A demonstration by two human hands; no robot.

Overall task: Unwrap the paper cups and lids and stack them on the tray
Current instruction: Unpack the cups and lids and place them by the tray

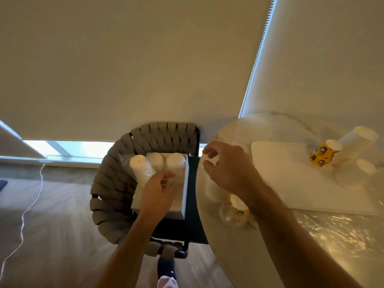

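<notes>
A woven rope chair (116,183) stands at the picture's centre-left with a white box (182,196) on its seat, and wrapped stacks of white paper cups (143,169) poke up out of that box. The left hand (160,194) reaches into the box, fingers curled around the clear wrap of one stack near the box's middle; the grip looks like a pinch on the plastic, though motion blur hides the fingertips. Toward three o'clock from the chair lies a round pale table (311,235), and the right hand (226,169) hangs over its nine o'clock edge, fingers loosely spread and relaxed, holding nothing. Below that hand, at the table's near-left part, sits a crumpled clear bag (232,215) with yellow and white contents, blurred. A white rectangular tray (291,173) rests on the table further toward three o'clock, and at its two o'clock corner stand unwrapped white cup stacks (353,142) leaning beside a yellow cup sleeve (321,156) with dark marks. A white cord (27,208) trails over the wooden floor at nine o'clock.
</notes>
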